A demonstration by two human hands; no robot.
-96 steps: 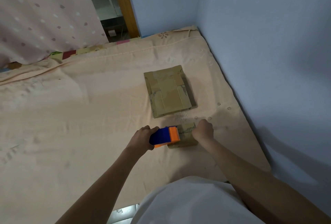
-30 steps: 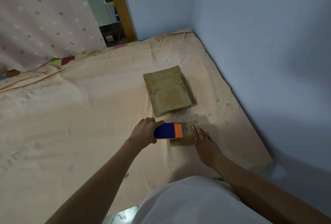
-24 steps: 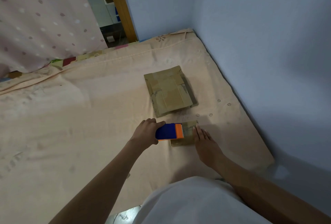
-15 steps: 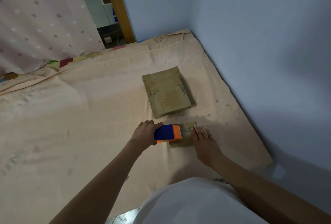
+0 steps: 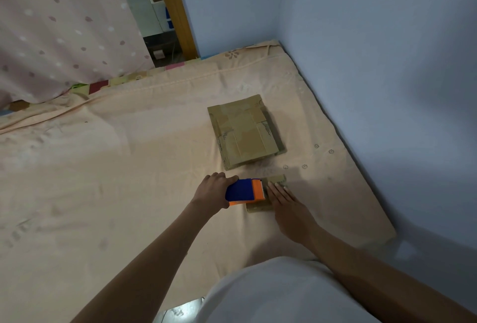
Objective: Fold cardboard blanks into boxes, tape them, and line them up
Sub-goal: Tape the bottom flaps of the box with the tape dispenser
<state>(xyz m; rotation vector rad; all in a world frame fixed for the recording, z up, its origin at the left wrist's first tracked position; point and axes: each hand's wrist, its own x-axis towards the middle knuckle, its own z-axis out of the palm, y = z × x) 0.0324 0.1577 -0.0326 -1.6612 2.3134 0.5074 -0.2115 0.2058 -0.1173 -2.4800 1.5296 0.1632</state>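
A small brown cardboard box point(image 5: 277, 179) lies on the peach bed sheet point(image 5: 103, 180), mostly covered by my hands and the tool. My left hand point(image 5: 213, 191) grips a blue and orange tape dispenser point(image 5: 245, 191), whose orange end sits over the box's left part. With straight fingers, my right hand point(image 5: 286, 202) lies flat on the box's top. Behind the box, toward the wall corner, lies a stack of flat cardboard blanks point(image 5: 245, 131).
Blue walls point(image 5: 374, 77) close the bed's right and far sides. A spotted pink curtain point(image 5: 59, 25) hangs at the far left, beside a wooden door post point(image 5: 175, 7). The mattress edge point(image 5: 382, 235) runs close on my right.
My right hand went from a fist on the box to lying flat with fingers straight. The dispenser, still in my left hand, stays over the box's left part.
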